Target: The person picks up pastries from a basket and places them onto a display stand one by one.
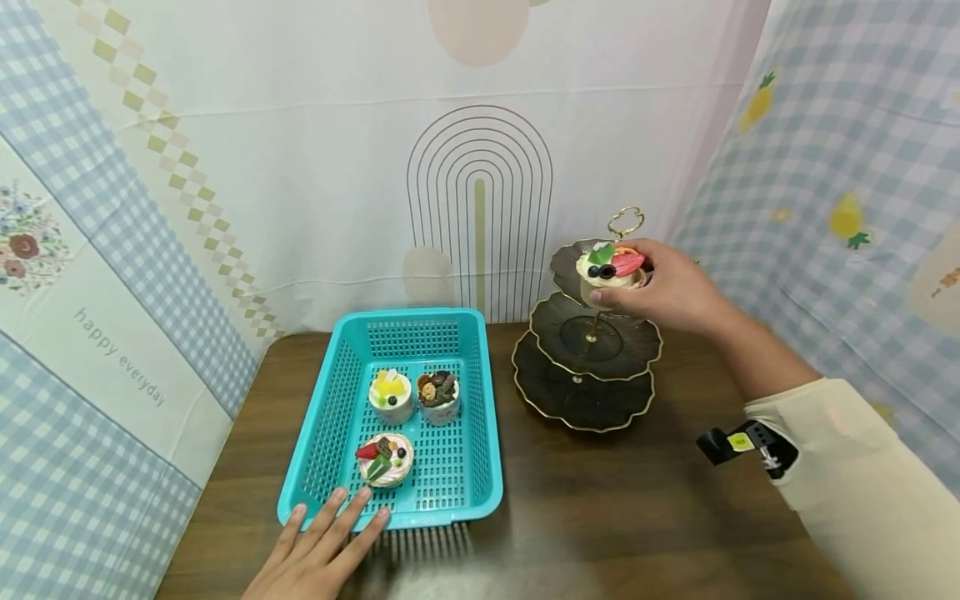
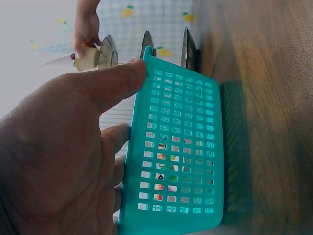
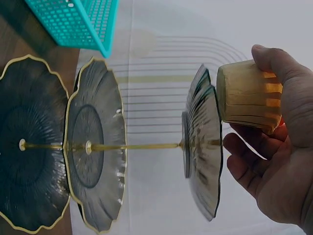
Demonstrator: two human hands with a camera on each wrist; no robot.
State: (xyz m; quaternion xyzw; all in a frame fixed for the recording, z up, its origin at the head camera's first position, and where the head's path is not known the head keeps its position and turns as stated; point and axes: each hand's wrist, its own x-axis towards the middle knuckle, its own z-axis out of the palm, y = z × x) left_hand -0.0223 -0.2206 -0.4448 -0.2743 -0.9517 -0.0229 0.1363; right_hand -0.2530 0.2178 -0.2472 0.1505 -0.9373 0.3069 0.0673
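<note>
My right hand [image 1: 678, 283] grips a cupcake [image 1: 611, 271] topped with white cream, a pink slice, dark berries and a green leaf. Its pale yellow paper cup [image 3: 244, 95] is held by thumb and fingers right at the rim of the top plate [image 3: 203, 147] of a three-tier stand. The stand has dark scalloped plates, such as the middle plate [image 1: 555, 333], edged in gold. With fingers extended, my left hand [image 1: 315, 550] rests at the near rim of a turquoise plastic basket [image 1: 495, 467]; its thumb [image 2: 117, 83] lies near the rim's corner.
Inside the basket sit a yellow-topped cupcake [image 1: 390, 396], a chocolate-topped cupcake [image 1: 438, 396] and a strawberry-topped cupcake [image 1: 385, 460]. A gold loop handle [image 1: 626, 221] tops the stand. Basket and stand share a brown wooden table [image 1: 570, 500], with a printed cloth [image 1: 322, 208] behind.
</note>
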